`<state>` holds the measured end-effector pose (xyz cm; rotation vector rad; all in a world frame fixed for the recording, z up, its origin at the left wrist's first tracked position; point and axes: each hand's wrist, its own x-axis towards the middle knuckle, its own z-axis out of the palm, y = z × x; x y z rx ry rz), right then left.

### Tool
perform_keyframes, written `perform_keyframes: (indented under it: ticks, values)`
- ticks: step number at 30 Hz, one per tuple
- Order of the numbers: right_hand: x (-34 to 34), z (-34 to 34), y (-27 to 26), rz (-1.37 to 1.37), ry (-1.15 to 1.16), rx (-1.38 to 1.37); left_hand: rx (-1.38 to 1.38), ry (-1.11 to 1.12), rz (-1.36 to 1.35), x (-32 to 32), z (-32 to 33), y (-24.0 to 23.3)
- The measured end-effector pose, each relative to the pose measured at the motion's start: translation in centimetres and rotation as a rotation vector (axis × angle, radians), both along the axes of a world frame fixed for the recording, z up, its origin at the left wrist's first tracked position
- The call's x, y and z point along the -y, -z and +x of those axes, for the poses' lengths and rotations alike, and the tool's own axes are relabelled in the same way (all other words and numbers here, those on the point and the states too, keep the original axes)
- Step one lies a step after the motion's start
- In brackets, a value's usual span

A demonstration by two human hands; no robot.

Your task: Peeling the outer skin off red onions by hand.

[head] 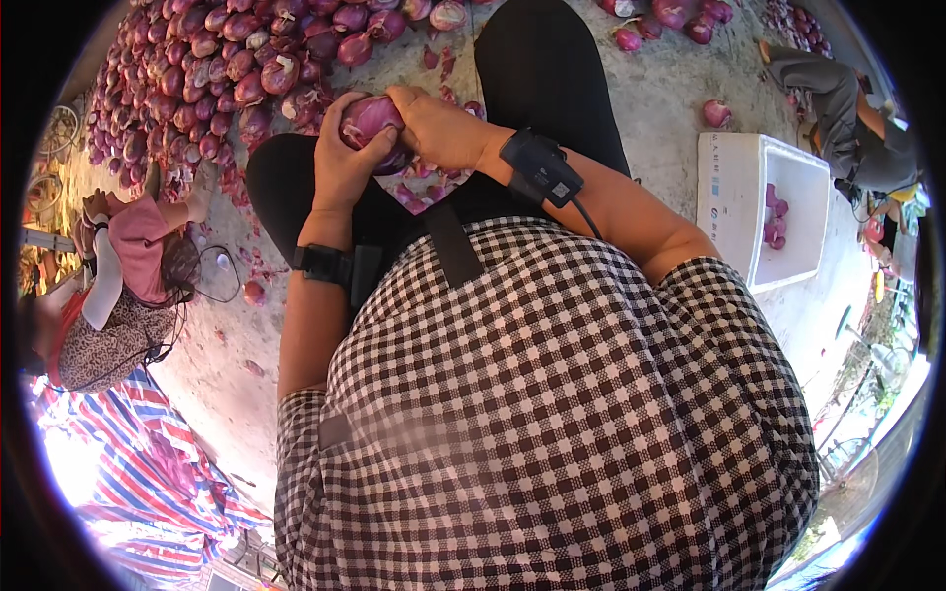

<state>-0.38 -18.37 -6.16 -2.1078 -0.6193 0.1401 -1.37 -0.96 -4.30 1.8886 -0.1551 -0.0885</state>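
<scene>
A large red onion (368, 120) is between my two hands, above the gap between my knees. My left hand (341, 166) wraps around its left side, with the thumb across the front. Against the onion's right side rests my right hand (442, 131), its fingers curled over the edge and its fingertips partly hidden. Below the onion, loose purple onion skins (421, 193) lie between my legs.
A big heap of red onions (222, 66) lies ahead on the left. More onions (669, 15) are on the concrete floor ahead right. To my right stands a white foam box (728, 214) with a few purple pieces inside. People sit at left (133, 281) and right (850, 118).
</scene>
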Motion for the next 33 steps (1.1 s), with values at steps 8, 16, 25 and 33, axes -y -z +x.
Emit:
perform_keyframes:
  ticks: [8, 16, 25, 33]
  values:
    - [1.4, 1.1, -1.1, 0.198, -0.114, -0.217, -0.111, -0.070, -0.325, -0.5, -0.1, -0.1]
    - [1.2, 1.2, -1.5, 0.254, -0.130, -0.348, -0.015, -0.091, -0.195, -0.4, -0.2, 0.1]
    - [0.0, 0.7, 0.0, 0.243, -0.032, -0.195, 0.037, -0.088, -0.047, 0.5, -0.2, -0.3]
    - [-0.5, 0.6, 0.3, 0.188, 0.019, -0.210, 0.099, -0.075, 0.068, 0.7, -0.2, -0.6]
